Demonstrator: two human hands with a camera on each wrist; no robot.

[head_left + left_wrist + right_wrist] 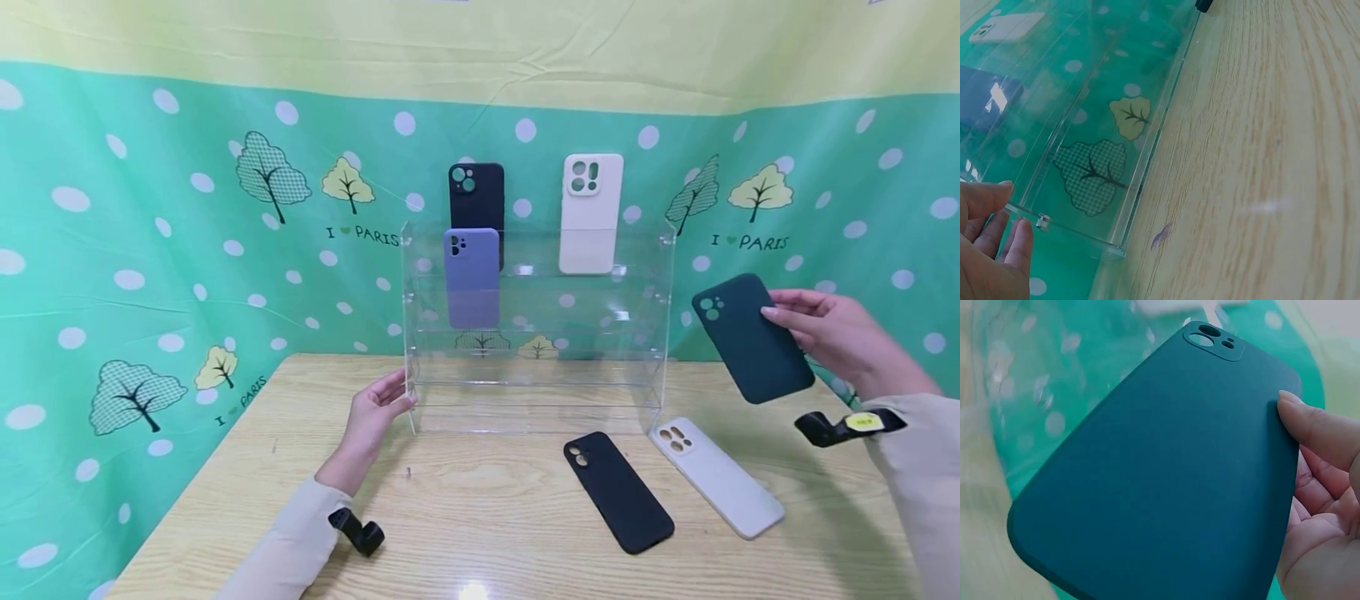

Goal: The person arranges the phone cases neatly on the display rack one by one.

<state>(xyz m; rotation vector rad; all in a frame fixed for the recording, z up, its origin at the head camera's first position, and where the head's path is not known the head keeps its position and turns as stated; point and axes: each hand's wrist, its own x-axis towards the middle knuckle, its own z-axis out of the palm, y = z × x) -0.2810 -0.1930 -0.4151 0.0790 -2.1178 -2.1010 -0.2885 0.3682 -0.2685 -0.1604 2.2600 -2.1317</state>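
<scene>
A clear acrylic display stand (540, 408) with stepped tiers stands on the table. My left hand (375, 414) holds its left side panel near the bottom, thumb in front and fingers behind. My right hand (843, 337) pinches a dark green phone case (753, 342) by its edge, raised and tilted to the right of the stand. In the right wrist view the green case (1160, 469) shows its back and camera cutouts. On the stand's tiers lean a black phone case (477, 200), a purple phone case (472, 279) in front of it, and a white phone case (592, 212).
Flat on the wooden table (480, 508), in front of the stand's right side, lie another black phone case (621, 493) and another white phone case (718, 477), side by side. A green patterned curtain (225, 200) hangs behind and along the sides.
</scene>
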